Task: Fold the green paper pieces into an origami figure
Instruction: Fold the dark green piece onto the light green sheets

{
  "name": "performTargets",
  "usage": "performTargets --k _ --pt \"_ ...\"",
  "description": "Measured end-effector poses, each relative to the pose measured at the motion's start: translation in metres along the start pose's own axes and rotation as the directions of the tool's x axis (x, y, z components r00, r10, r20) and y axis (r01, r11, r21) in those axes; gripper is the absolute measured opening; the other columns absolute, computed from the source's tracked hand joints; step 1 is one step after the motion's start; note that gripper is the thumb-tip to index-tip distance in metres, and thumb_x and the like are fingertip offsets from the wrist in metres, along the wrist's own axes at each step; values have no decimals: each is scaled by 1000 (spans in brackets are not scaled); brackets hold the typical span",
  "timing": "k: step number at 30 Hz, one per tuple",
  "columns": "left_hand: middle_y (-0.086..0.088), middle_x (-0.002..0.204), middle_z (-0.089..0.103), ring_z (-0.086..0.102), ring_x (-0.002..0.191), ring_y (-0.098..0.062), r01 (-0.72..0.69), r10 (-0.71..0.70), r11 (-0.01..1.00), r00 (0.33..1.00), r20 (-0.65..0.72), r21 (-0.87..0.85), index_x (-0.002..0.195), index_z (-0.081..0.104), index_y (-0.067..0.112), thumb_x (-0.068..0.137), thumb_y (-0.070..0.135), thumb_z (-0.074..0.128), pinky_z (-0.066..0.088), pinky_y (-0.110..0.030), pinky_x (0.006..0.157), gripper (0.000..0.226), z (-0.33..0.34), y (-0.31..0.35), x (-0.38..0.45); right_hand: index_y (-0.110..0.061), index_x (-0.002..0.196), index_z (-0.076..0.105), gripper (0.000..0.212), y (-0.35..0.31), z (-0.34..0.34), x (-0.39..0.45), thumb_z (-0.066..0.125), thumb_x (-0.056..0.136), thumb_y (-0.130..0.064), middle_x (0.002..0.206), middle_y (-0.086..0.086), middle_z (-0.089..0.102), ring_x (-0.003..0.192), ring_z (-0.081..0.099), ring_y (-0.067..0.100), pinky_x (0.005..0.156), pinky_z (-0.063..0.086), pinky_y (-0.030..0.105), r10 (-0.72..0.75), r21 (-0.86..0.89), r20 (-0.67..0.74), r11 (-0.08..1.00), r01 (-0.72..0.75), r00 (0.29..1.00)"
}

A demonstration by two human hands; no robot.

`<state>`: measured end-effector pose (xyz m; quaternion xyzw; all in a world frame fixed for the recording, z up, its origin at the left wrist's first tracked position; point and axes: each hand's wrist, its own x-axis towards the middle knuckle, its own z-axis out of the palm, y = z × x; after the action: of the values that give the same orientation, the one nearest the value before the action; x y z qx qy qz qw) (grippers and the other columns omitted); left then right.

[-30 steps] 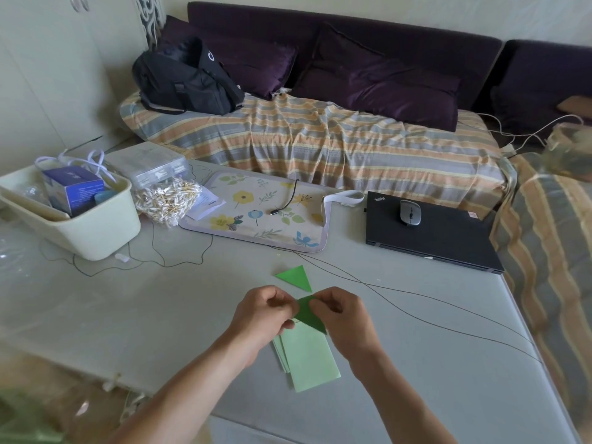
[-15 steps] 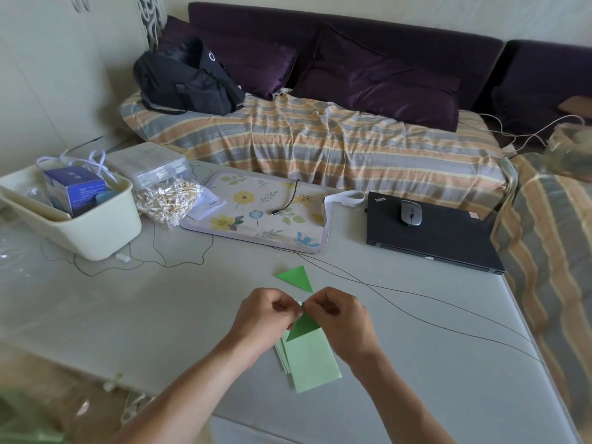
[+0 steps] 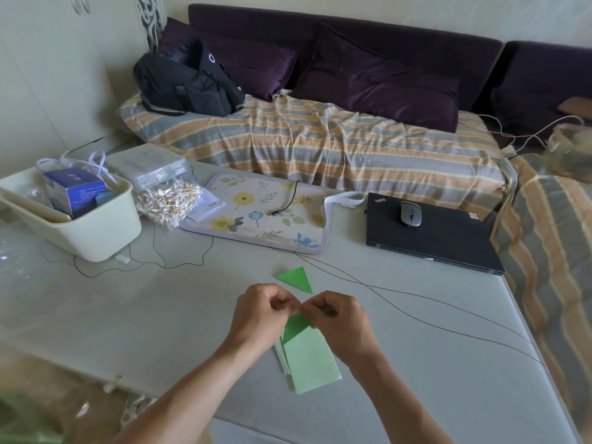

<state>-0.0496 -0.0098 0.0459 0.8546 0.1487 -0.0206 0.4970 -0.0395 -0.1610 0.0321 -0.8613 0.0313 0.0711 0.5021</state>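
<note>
Grey counter, lower centre of frame: left hand and right hand together, both pinching dark green folded paper above pale green sheets; green triangle just beyond.

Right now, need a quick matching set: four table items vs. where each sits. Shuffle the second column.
1. grey computer mouse
2. blue cardboard box
3. dark green folded paper piece
4. bright green paper triangle

A. lying alone on the table
B. pinched by left hand and right hand
C. on the closed black laptop
D. inside the cream plastic tub

Pairs: 1-C, 2-D, 3-B, 4-A
</note>
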Motion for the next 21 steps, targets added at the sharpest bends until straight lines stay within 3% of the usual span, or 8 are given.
performTargets --k 6,11,13,17,21 --pt "5 70 73 66 66 -9 39 -38 999 998 -42 30 75 76 21 84 20 77 46 -18 58 9 2 -2 1 -17 75 75 12 -4 -3 -3 70 86 -15 68 4 71 54 59 6 52 44 14 -21 -8 -24 1000 21 999" --pt "5 72 74 64 65 -7 34 -32 999 997 -65 40 75 76 21 85 16 75 39 -8 49 12 1 -2 2 -23 76 77 13 -3 -3 -1 70 87 -19 68 -1 74 65 69 12 69 57 30 46 45 -1 998 -46 999" --pt "5 71 73 63 63 -5 30 -27 999 997 -78 39 74 76 21 85 14 74 39 -6 48 13 1 -3 3 -21 76 77 14 -1 -5 -1 70 86 -17 69 0 74 64 68 12 68 58 33 62 73 -29 996 -59 998" --pt "6 71 73 64 66 -4 33 -30 999 996 -86 36 75 76 20 86 15 74 38 -7 49 13 1 -3 3 -17 74 74 14 0 -5 -1 68 86 -14 70 0 74 58 63 7 56 49 19 40 25 -71 999 -38 997" --pt "7 70 73 64 67 -3 18 -14 999 995 -100 42 74 76 20 86 12 73 40 -6 50 15 0 -4 4 -20 75 76 12 -1 -6 0 69 86 -18 68 0 74 57 64 5 58 52 21 73 44 -38 996 -72 997"
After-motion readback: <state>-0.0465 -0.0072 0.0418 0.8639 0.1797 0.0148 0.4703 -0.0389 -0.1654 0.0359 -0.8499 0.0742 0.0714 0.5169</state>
